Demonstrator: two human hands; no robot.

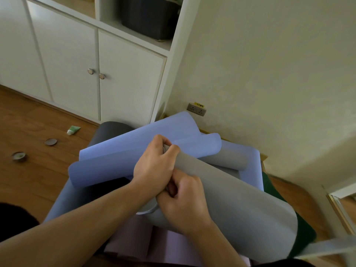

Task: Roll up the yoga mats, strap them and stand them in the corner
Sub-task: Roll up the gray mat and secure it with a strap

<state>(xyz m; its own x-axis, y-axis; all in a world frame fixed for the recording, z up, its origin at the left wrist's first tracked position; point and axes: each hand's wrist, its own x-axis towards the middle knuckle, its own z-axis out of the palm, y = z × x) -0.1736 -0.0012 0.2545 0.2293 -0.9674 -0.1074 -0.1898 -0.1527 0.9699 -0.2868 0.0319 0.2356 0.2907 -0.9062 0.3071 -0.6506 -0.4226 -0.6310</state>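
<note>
Wood floor point(28, 116) by white cupboard point(67, 60), both hands, left point(154, 168) and right point(183, 201), gripping grey mat's point(240, 205) rolled edge.

One marking only is observed: a small yellow sticker point(199, 105) is fixed to the top edge of a wall socket point(196, 109), set low on the wall above and to the right of the left hand point(154, 166). Dark characters are printed on the sticker, but they are too small and blurred to be read. A green and white tube point(73, 130) lies on the floor, well to the left of that hand; no print can be made out on it.
</note>
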